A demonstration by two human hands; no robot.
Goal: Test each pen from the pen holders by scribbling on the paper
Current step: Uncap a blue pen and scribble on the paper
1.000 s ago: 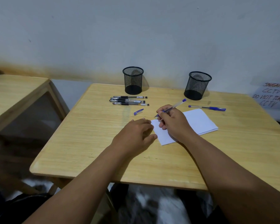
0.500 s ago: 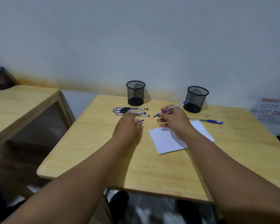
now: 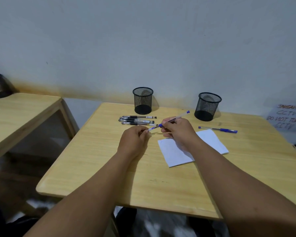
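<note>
Left hand (image 3: 133,141) fingertips (image 3: 146,131) pinch a small blue cap (image 3: 151,128) and bring it to the tip of a blue pen (image 3: 173,119), which the right hand (image 3: 178,132) grips between thumb and curled fingers, just above the wooden table (image 3: 109,159). Whether the cap is already seated cannot be told. A misaligned push could send the cap skidding off toward the four black pens (image 3: 138,120) lying in a row just beyond, or smear ink on the fingers. The folded white paper (image 3: 210,142) lies under the right wrist, a second capped blue pen (image 3: 218,129) beyond it; both mesh pen holders (image 3: 142,100) look empty at the back. Half a second earlier the left hand was only reaching the cap on the table; one second earlier it rested beside the paper while the pen's tip was down at the sheet.
</note>
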